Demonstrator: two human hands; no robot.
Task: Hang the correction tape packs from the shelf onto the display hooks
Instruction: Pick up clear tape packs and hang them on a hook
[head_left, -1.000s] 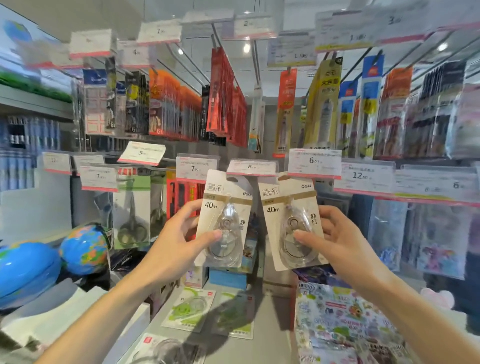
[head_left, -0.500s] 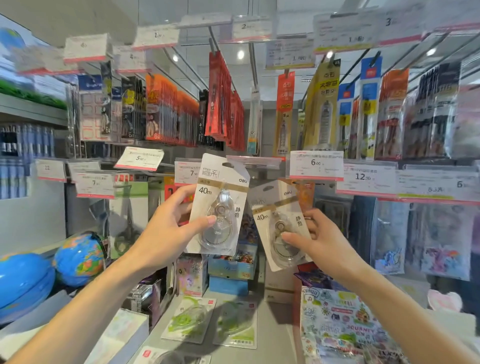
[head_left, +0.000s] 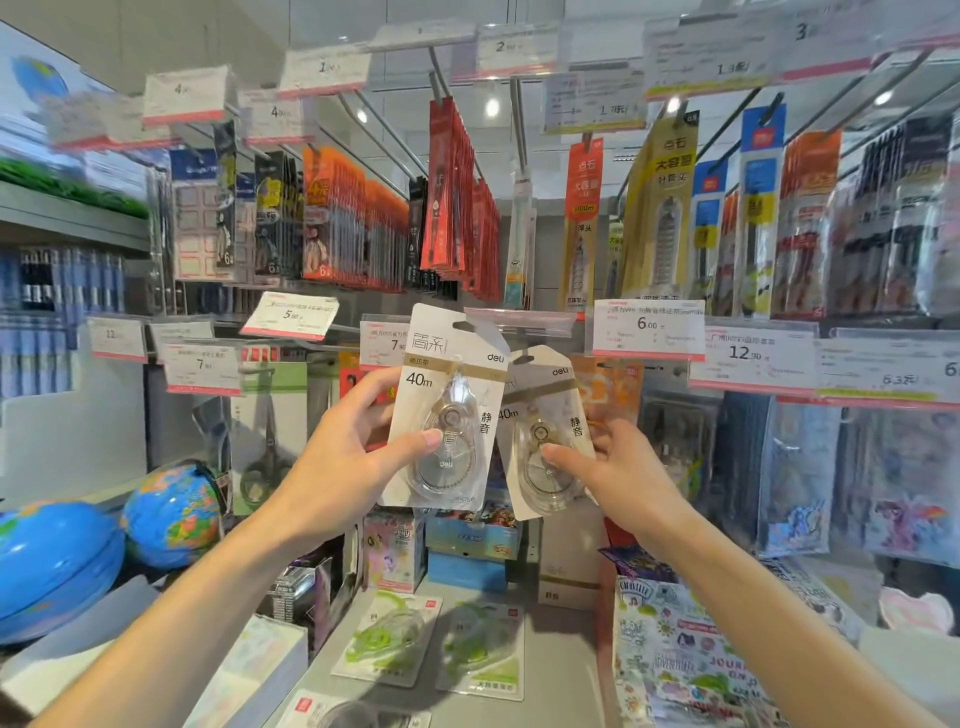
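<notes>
On the near grey shelf (head_left: 561, 644), low in the scene, two green correction tape packs (head_left: 387, 642) are lying flat, waiting; above them the left hand (head_left: 337, 457) is gripping a white pack (head_left: 444, 408), thumb pressing on the clear blister, fingers curling behind the card; the right hand (head_left: 618, 473) is pinching a second white pack (head_left: 543, 436) just to the right and slightly farther, its left edge tucking behind the first; both packs are standing with their long axis upright, tilting a little, hang holes at the top; just beyond and above those holes the clear label strip (head_left: 519, 315) is marking the hook's end, so the holes are probably needing to rise a little and travel away from the person; the left pack is sitting higher and closer to it.
</notes>
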